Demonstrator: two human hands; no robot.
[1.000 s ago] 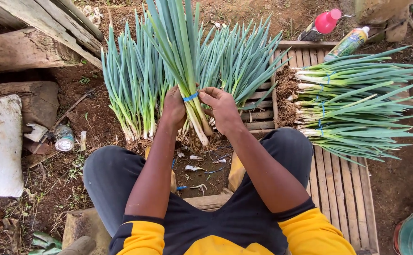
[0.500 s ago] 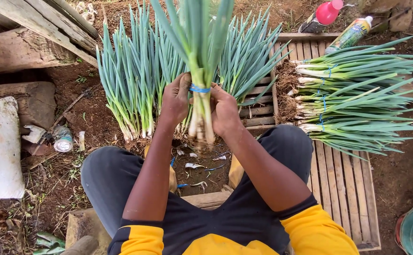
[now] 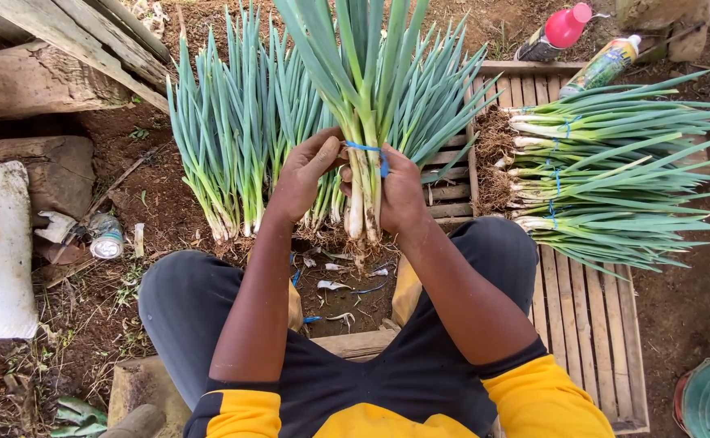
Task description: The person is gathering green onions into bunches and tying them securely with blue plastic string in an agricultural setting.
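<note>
Two hands, one bunch of green onions held upright

The left hand (image 3: 302, 180) and right hand (image 3: 400, 191) both gripped the bunch (image 3: 363, 122) at its blue band (image 3: 369, 149) — roots down, over bare dirt (image 3: 160, 203). A loose row of onions (image 3: 233, 138) stood behind; tied bundles (image 3: 606, 178) lay on a wooden slat tray (image 3: 582, 308). Two bottles (image 3: 582, 45) lay beyond — logs (image 3: 47, 73) at left.
</note>
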